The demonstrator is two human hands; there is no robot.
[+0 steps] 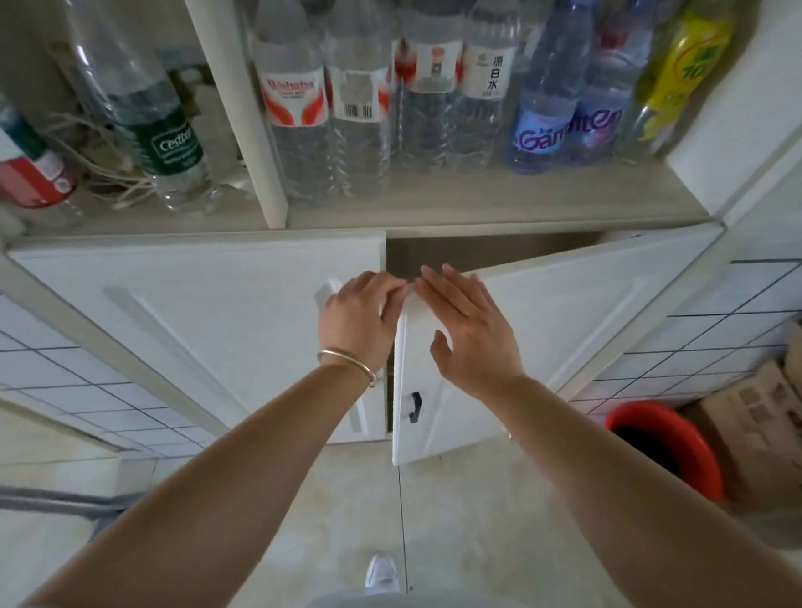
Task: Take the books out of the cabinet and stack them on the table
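Note:
A white cabinet stands in front of me with two lower doors. The left door (pixel 210 317) is closed. The right door (pixel 557 331) is swung partly open, and its dark handle (pixel 415 406) shows near the lower edge. My left hand (pixel 360 321) curls its fingers over the top corner of the right door's free edge. My right hand (pixel 472 332) lies flat with straight fingers on the face of that door. The dark gap (pixel 480 248) behind the door shows the inside of the cabinet. No books or table are in view.
Several water bottles (pixel 356 93) stand on the open shelf above the doors. A red bucket (pixel 670 446) and a cardboard box (pixel 778 429) sit on the floor at the right. White tiled wall flanks the cabinet. My shoe (pixel 381 573) is on the floor.

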